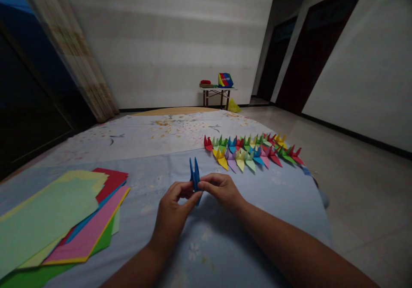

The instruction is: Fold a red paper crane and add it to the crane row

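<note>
A narrow blue folded paper piece stands upright between my two hands, its two thin points sticking up and a shorter tip showing below. Thumb and fingers of my left hand pinch it from the left and underneath. From the right, my right hand pinches its middle between thumb and forefinger. Beyond my right hand, rows of folded paper cranes in many colours stand on the cloth. Left of my hands lies a loose stack of coloured paper sheets, pale green on top.
A pale blue flowered cloth covers the near part of the table, and a white flowered cloth the far part. By the far wall stands a small table with a colourful box. A yellow bag sits beside it on the floor.
</note>
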A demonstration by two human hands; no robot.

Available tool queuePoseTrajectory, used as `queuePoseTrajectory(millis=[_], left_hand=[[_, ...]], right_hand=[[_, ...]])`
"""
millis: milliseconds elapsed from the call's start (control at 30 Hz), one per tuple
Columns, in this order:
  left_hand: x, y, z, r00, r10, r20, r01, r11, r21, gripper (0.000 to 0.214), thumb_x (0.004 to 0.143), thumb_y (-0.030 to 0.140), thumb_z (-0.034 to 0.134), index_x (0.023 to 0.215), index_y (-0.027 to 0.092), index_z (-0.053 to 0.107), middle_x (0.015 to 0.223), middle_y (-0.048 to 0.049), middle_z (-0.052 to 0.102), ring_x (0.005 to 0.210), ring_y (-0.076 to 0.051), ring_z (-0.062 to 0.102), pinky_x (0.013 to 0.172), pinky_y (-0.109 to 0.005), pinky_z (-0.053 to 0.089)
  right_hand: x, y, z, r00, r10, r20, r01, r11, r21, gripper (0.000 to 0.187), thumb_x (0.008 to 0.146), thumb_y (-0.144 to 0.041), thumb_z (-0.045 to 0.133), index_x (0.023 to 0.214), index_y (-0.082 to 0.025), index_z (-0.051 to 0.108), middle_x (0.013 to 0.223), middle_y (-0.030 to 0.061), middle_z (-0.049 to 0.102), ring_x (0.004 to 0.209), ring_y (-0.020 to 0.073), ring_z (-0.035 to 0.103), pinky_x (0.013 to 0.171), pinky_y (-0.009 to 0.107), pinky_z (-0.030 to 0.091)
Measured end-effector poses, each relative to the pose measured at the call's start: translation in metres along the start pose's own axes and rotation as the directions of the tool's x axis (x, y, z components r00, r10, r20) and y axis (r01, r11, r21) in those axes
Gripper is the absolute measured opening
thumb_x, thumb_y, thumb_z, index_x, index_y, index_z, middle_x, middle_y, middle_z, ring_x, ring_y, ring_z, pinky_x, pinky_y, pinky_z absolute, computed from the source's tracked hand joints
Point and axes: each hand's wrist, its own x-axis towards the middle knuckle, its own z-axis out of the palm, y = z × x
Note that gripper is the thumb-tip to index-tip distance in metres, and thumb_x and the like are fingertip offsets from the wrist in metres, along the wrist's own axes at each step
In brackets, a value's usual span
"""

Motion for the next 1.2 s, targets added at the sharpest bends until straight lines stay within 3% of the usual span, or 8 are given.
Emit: queuePoseTrajectory(millis=[333, 433, 500, 633, 800, 1000, 1200], left_hand=[[0.001, 0.000, -0.002, 0.992, 0.106, -0.071, -0.100, 0.991, 0.083, 0.020, 0.078, 0.032, 0.059, 0.091, 0.021, 0.068, 0.090, -0.0036, 0.060, 0.087, -0.018, 0.059, 0.078, -0.033, 0.049], [0.002, -0.006, 0.000, 0.992, 0.053, -0.116, -0.051, 0.998, 0.024, 0.021, 0.075, 0.035, 0.062, 0.090, 0.023, 0.070, 0.112, -0.0061, 0.057, 0.105, -0.022, 0.054, 0.089, -0.036, 0.046], [0.001, -0.006, 0.001, 0.997, -0.013, -0.081, 0.007, 0.997, -0.077, 0.023, 0.076, 0.035, 0.061, 0.093, 0.023, 0.069, 0.118, -0.0063, 0.057, 0.108, -0.023, 0.055, 0.091, -0.037, 0.045], [0.001, -0.001, 0.003, 0.988, -0.150, 0.018, 0.150, 0.955, -0.256, 0.029, 0.076, 0.035, 0.061, 0.099, 0.019, 0.064, 0.101, -0.0066, 0.067, 0.092, -0.022, 0.064, 0.084, -0.036, 0.050], [0.003, 0.001, 0.007, 0.969, -0.224, -0.100, 0.163, 0.892, -0.421, 0.039, 0.066, 0.029, 0.071, 0.098, 0.018, 0.051, 0.098, -0.0059, 0.067, 0.091, -0.019, 0.064, 0.082, -0.033, 0.051], [0.004, 0.001, 0.004, 0.974, -0.224, -0.030, 0.203, 0.925, -0.322, 0.032, 0.069, 0.033, 0.068, 0.093, 0.015, 0.059, 0.088, -0.0058, 0.067, 0.084, -0.020, 0.064, 0.078, -0.033, 0.051], [0.003, 0.002, 0.001, 0.982, -0.182, -0.046, 0.167, 0.958, -0.231, 0.027, 0.071, 0.036, 0.065, 0.090, 0.016, 0.063, 0.088, -0.0045, 0.067, 0.082, -0.019, 0.064, 0.078, -0.032, 0.050]], right_hand=[[0.001, 0.013, -0.002, 1.000, -0.015, -0.013, 0.014, 0.996, -0.090, 0.021, 0.076, -0.036, 0.060, 0.079, -0.015, 0.061, 0.067, 0.0000, 0.060, 0.061, 0.0112, 0.054, 0.062, 0.025, 0.045], [0.001, 0.013, -0.003, 1.000, -0.012, 0.002, 0.012, 0.997, -0.076, 0.020, 0.077, -0.035, 0.058, 0.079, -0.015, 0.059, 0.066, -0.0005, 0.058, 0.061, 0.0109, 0.053, 0.062, 0.025, 0.045], [0.001, 0.013, -0.002, 1.000, -0.007, 0.014, 0.008, 0.998, -0.066, 0.020, 0.077, -0.035, 0.058, 0.079, -0.015, 0.059, 0.067, -0.0003, 0.057, 0.061, 0.0111, 0.052, 0.063, 0.025, 0.045], [0.001, 0.011, -0.002, 1.000, 0.004, 0.013, -0.004, 0.998, -0.060, 0.022, 0.077, -0.037, 0.058, 0.079, -0.015, 0.059, 0.067, -0.0003, 0.057, 0.061, 0.0113, 0.052, 0.063, 0.026, 0.044], [0.002, 0.012, -0.001, 1.000, 0.004, 0.023, -0.004, 1.000, -0.009, 0.023, 0.076, -0.038, 0.059, 0.079, -0.015, 0.058, 0.067, -0.0006, 0.057, 0.063, 0.0116, 0.053, 0.064, 0.026, 0.044], [0.001, 0.012, -0.001, 1.000, 0.017, 0.025, -0.017, 1.000, 0.006, 0.025, 0.075, -0.040, 0.061, 0.079, -0.015, 0.058, 0.067, -0.0006, 0.057, 0.062, 0.0116, 0.053, 0.064, 0.026, 0.045], [0.001, 0.014, -0.001, 1.000, 0.008, 0.013, -0.008, 0.998, -0.066, 0.025, 0.076, -0.040, 0.059, 0.079, -0.015, 0.059, 0.068, 0.0005, 0.059, 0.063, 0.0119, 0.054, 0.064, 0.026, 0.045]])
